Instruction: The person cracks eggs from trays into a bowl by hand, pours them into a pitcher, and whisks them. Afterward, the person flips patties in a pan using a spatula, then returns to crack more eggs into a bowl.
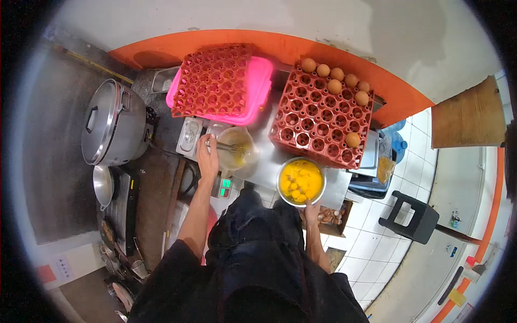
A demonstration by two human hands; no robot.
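Observation:
My left hand is closed around the handle of a whisk. The whisk's wires reach into a pale, see-through container with some yellow residue inside. My right hand grips the near rim of a metal bowl. Cracked eggs, many with whole yolks, fill much of that bowl. Just beyond it is a stack of red egg trays, with several brown eggs in the top one, mostly along its far edge.
Another egg tray lies on a pink lid. To the left stand a large lidded pot and a stove. A scale glows green near my left forearm. Eggshells fill a box below the counter; a black stool stands right.

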